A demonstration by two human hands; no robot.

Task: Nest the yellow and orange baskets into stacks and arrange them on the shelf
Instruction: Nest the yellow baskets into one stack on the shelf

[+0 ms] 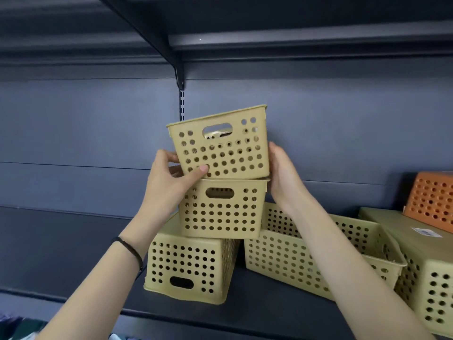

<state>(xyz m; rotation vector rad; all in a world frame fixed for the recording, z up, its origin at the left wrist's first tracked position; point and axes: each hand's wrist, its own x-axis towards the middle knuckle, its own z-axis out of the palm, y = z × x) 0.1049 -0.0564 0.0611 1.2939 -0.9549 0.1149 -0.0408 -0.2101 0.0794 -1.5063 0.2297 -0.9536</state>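
Both hands gripping top yellow basket [220, 146]: left hand [171, 177] pinching lower corner, right hand [282, 173] bracing side. Basket tilting, rim up, lining up for nesting into second basket [220, 209] below, itself sitting on upturned basket [188, 263] on shelf [257, 307].

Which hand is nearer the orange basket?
Right. The right hand grips the tilted top yellow basket's right side, toward the orange basket; the left hand holds its left side.

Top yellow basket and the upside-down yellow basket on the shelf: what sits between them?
Head view shows one upright yellow basket between the tilted top basket and the upside-down basket.
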